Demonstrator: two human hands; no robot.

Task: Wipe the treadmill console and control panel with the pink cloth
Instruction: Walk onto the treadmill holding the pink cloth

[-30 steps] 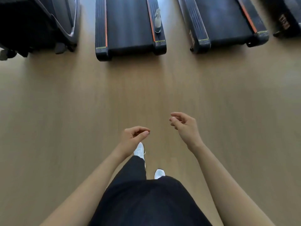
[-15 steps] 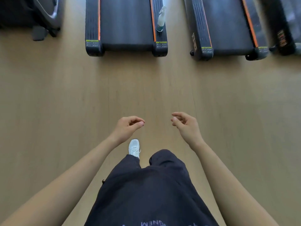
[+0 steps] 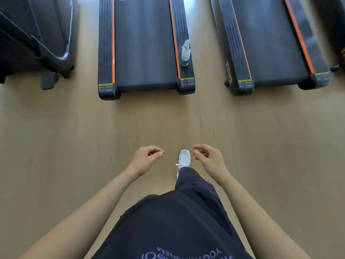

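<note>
Treadmills sit nearer than before, the closest treadmill [image 3: 145, 53] at 12 o'clock. Left hand [image 3: 144, 159] and right hand [image 3: 210, 158] hang loosely curled, empty. Spray bottle [image 3: 185, 53] stands on its right rail; no cloth shows.

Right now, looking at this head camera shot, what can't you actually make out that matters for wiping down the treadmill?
- Console and control panel: cut off by the top edge; only the decks of the treadmill show.
- Pink cloth: nowhere in view; left hand and right hand are empty.
- Spray bottle label: too small to read.
- Warning stickers: too small to read.
- Far right machine: blurred, cut by the edge.
</note>
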